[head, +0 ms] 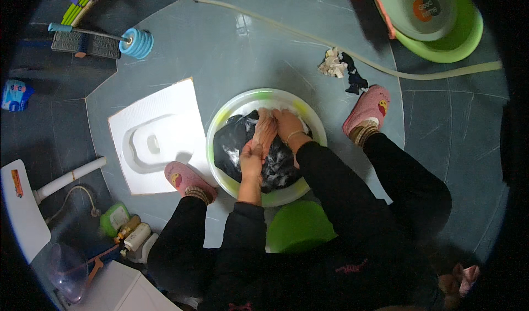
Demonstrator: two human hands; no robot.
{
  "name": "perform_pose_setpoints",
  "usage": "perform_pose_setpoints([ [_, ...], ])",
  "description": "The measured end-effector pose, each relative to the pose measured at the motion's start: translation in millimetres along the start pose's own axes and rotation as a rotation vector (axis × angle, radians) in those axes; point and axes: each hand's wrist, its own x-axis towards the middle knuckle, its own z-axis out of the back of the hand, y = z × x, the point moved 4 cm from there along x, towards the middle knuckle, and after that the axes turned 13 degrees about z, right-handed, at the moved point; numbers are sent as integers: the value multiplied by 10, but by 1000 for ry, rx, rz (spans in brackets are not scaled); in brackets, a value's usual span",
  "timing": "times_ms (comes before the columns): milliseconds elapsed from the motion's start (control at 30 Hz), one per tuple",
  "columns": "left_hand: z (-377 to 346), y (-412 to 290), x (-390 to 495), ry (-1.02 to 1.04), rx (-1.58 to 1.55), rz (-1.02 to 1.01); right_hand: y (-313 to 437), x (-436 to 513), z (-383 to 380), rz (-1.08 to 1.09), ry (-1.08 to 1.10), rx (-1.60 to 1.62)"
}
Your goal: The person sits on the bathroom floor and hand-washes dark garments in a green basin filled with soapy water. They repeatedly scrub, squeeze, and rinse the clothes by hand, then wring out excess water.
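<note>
A round white plastic basin (215,178) with green and yellow patches stands on the tiled floor in front of me. Dark wet cloth (231,145) lies in it with some suds. Above the dark cloth, a beige-brown thin fabric piece (265,129), perhaps a sock, is stretched between my hands. My left hand (251,160) grips its near end. My right hand (289,127) is closed on its far end, near the basin's far side; those fingertips are partly hidden.
A white squat toilet (194,104) adjoins the basin's left. Small crumpled cloths (334,65) and a hose (289,27) lie beyond. Green basin (463,46) stands far right, plunger (138,43) upper left, bottles (137,236) lower left, a green stool (299,228) nearer me.
</note>
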Motion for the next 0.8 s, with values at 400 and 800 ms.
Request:
perform_pose_setpoints([
  [400, 119, -212, -601, -207, -226, -69, 97, -384, 48, -95, 146, 866],
  [800, 39, -23, -793, 412, -630, 51, 1635, -1391, 766, 328, -643, 391],
])
